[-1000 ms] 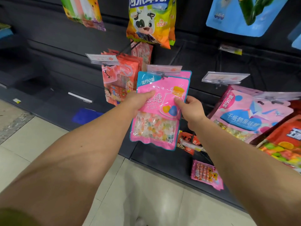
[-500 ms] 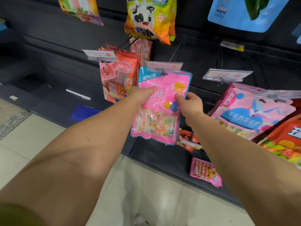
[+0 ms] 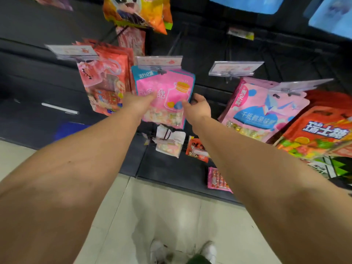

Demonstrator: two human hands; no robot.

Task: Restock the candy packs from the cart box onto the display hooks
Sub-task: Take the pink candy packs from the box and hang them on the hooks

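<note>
Readable print on three hanging candy packs.
"糖" in white on the pink pack (image 3: 165, 92) at mid-display; "千纸鹤果味" in white on the blue patch of the pink crane pack (image 3: 262, 111) to its right; "瑞士糖" in bold white on the orange pack (image 3: 323, 128) at the right edge. Price tags (image 3: 159, 60) too blurred to read.

both hands (image 3: 167, 109) grip pink candy pack (image 3: 165, 92) under price tag (image 3: 159, 61)

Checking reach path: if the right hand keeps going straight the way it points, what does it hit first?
The right hand already grips the pink pack at its right edge. Pushed straight on, it would probably meet the dark back panel behind the hook; depth is unclear.
</note>
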